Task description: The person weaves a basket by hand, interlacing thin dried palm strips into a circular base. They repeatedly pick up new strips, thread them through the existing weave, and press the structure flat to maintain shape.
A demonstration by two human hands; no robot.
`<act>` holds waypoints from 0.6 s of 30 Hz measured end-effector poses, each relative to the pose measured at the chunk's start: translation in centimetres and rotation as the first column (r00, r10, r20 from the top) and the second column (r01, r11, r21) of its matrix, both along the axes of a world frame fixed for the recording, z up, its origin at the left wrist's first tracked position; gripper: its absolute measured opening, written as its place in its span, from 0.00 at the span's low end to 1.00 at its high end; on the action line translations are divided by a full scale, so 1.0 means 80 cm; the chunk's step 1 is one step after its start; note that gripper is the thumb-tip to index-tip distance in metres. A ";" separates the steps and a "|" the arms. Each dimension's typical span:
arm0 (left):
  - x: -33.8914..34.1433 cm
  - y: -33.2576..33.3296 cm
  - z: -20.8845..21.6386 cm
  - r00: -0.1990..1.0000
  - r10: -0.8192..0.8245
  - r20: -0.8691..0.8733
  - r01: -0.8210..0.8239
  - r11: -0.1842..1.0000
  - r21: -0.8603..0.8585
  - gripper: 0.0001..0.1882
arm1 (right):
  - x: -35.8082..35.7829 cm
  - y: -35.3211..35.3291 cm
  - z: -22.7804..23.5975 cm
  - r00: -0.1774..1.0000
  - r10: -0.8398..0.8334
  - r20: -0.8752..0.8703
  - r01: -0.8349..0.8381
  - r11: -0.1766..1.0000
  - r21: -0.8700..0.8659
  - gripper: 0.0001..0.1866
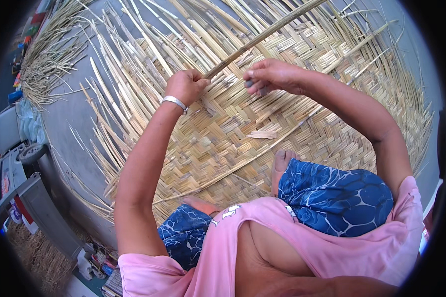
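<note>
My left hand [184,87], with a pale band [175,102] on its wrist, is closed around the lower end of a long reed stalk [255,44]. From that fist the stalk slants up to the far right, above a woven reed mat [213,143]. A short way to the right, my right hand [277,75] hovers over the mat, below the stalk and apart from it. Its fingers are loosely curled with gaps between them, and dark grey coverings show at some fingertips. I see nothing held there. Loose strip ends [134,37] fan out along the mat's far and left sides.
My feet [281,166] rest on the near part of the mat. A short loose piece of strip [262,134] lies on the weave. At the far left is a heap of reeds [59,57] on the grey floor [67,121]. A wheeled vehicle [32,154] stands at the left.
</note>
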State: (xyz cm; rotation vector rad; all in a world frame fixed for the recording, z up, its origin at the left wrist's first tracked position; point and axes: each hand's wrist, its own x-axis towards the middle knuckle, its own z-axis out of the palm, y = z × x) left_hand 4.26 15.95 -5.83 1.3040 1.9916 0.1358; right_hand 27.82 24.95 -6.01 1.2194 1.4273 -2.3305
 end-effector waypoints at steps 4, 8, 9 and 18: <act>0.013 -0.024 -0.007 0.983 0.118 -0.141 -0.066 0.942 0.330 0.10 | -0.086 0.061 -0.021 0.995 -0.021 -0.095 0.035 0.989 0.147 0.13; 0.017 -0.030 -0.014 0.933 0.317 -0.170 -0.220 0.877 0.427 0.13 | -0.170 0.095 -0.045 0.985 0.157 0.074 -0.170 0.790 0.590 0.18; 0.017 -0.030 -0.017 0.919 0.369 -0.142 -0.278 0.859 0.430 0.13 | -0.184 0.099 -0.051 0.985 0.157 0.076 -0.162 0.663 0.730 0.17; -0.008 -0.028 -0.072 0.725 0.661 0.194 -0.677 0.632 0.376 0.11 | -0.271 0.117 -0.063 0.948 0.045 0.314 -0.307 0.373 0.875 0.17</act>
